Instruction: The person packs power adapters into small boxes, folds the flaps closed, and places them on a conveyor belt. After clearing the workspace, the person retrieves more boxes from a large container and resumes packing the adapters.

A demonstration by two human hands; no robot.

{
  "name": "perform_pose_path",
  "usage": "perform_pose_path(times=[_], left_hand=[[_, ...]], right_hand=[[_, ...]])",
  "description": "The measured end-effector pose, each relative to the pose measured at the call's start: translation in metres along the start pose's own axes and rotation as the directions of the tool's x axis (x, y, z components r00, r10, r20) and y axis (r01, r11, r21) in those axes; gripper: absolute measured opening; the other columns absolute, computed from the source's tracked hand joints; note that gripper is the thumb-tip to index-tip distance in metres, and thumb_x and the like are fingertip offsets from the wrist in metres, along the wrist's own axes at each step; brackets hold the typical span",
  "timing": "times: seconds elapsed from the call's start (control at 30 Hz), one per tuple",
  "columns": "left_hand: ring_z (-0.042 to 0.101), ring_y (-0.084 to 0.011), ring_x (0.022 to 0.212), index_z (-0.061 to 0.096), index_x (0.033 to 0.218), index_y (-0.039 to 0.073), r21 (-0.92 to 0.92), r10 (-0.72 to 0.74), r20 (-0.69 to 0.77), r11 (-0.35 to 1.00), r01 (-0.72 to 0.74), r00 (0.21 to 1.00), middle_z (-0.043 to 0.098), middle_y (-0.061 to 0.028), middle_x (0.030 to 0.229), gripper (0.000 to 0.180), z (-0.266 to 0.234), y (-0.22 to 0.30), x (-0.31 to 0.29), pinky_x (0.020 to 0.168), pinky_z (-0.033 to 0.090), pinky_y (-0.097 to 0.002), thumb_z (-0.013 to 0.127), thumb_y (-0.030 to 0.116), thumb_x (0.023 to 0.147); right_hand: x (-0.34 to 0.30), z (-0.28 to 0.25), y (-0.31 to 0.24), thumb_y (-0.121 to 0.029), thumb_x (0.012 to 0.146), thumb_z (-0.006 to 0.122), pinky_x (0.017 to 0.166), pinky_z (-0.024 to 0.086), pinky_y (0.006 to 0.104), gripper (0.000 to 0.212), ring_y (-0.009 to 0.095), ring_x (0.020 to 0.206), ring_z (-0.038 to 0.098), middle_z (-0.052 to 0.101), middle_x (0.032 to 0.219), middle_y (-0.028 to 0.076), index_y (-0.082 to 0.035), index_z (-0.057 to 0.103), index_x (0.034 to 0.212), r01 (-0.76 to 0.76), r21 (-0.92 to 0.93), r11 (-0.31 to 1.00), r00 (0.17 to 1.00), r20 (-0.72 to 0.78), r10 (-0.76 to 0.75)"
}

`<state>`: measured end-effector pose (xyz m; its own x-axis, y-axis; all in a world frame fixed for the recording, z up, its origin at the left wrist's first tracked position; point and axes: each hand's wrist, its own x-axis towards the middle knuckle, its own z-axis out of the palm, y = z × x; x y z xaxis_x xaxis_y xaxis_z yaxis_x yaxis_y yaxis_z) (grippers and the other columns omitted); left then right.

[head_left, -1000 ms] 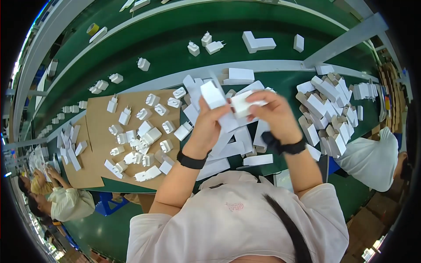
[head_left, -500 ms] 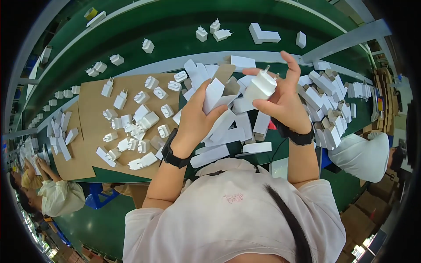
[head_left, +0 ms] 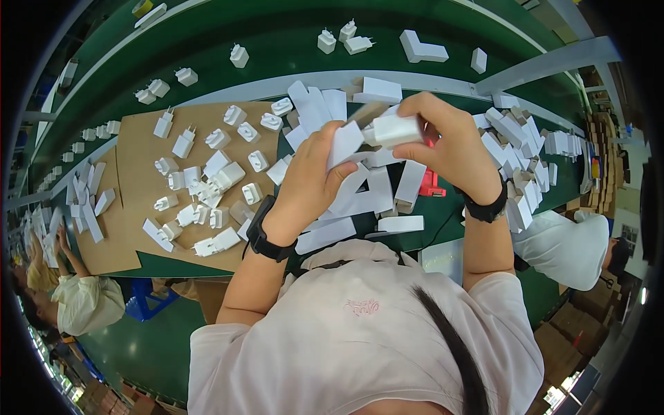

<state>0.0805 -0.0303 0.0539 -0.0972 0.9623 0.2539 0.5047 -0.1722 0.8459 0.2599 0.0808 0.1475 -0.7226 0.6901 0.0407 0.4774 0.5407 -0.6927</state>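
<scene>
My left hand point(head_left: 308, 183) is wrapped round a small white box point(head_left: 346, 143) whose flap stands open. Gripped between the thumb and fingers of my right hand point(head_left: 453, 142) is a white plug adapter point(head_left: 395, 130). It lies level, its pin end pointing left at the box's open end and close to it. Whether the pins are inside the box I cannot tell. Below both hands lies a heap of white cartons point(head_left: 366, 197). To the left, several more white plug adapters point(head_left: 225, 176) rest on a brown cardboard sheet point(head_left: 149, 200), some piled together.
A pile of white boxes point(head_left: 512, 142) with open ends stands on the right. A red object point(head_left: 433, 181) lies under my right hand. Several adapters point(head_left: 326, 41) and white boxes point(head_left: 423, 48) sit on the green strip behind the grey rail. Co-workers point(head_left: 90, 304) point(head_left: 560, 245) sit at both sides.
My right hand has moved left and turned the adapter from pins up to pins pointing left, bringing it up to the box. My left hand still holds the box.
</scene>
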Motion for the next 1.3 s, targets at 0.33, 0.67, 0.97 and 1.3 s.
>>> perform_pose_path(times=[0.33, 0.67, 0.97, 1.3], left_hand=[[0.049, -0.0291, 0.105, 0.031, 0.129, 0.000, -0.357, -0.030, -0.097, 0.934, -0.007, 0.995, 0.047, -0.0192, 0.118, 0.058, 0.012, 0.007, 0.000, 0.090, 0.038, -0.0351, 0.053, 0.035, 0.089], [0.057, -0.0229, 0.087, 0.032, 0.124, 0.005, -0.483, -0.149, -0.025, 0.867, 0.119, 0.989, 0.053, -0.0154, 0.103, 0.061, 0.024, 0.016, -0.005, 0.073, 0.048, -0.0316, 0.065, 0.033, 0.082], [0.061, -0.0330, 0.079, 0.025, 0.118, 0.008, -0.101, -0.122, 0.012, 0.987, 0.123, 0.992, 0.056, -0.0202, 0.095, 0.074, 0.007, 0.019, -0.002, 0.070, 0.050, -0.0355, 0.075, 0.017, 0.065], [0.061, -0.0371, 0.077, 0.028, 0.118, 0.008, -0.025, -0.145, 0.002, 0.989, 0.145, 0.989, 0.055, -0.0208, 0.096, 0.069, 0.012, 0.019, -0.004, 0.066, 0.050, -0.0388, 0.071, 0.014, 0.064]], right_hand=[[-0.010, 0.020, 0.015, -0.011, 0.075, 0.069, 0.083, 0.045, 0.0280, 0.044, 0.018, 0.099, 0.055, 0.055, 0.113, 0.010, -0.001, 0.054, 0.114, 0.136, 0.465, 0.875, 0.961, -0.276, -0.003], [-0.018, 0.095, 0.024, -0.006, 0.085, 0.058, 0.086, 0.043, 0.0291, 0.017, 0.019, 0.101, 0.055, 0.059, 0.107, 0.012, -0.001, 0.058, 0.101, 0.174, 0.693, 0.700, 0.956, -0.289, 0.048], [-0.006, 0.063, 0.023, -0.006, 0.081, 0.062, 0.078, 0.047, 0.0240, 0.024, 0.013, 0.091, 0.059, 0.065, 0.098, 0.010, 0.000, 0.064, 0.104, -0.010, 0.651, 0.759, 0.992, -0.088, 0.089], [-0.011, 0.067, 0.025, -0.001, 0.080, 0.061, 0.081, 0.047, 0.0240, 0.024, 0.014, 0.094, 0.060, 0.064, 0.104, 0.011, 0.001, 0.064, 0.104, -0.024, 0.726, 0.687, 0.989, -0.081, 0.120]])
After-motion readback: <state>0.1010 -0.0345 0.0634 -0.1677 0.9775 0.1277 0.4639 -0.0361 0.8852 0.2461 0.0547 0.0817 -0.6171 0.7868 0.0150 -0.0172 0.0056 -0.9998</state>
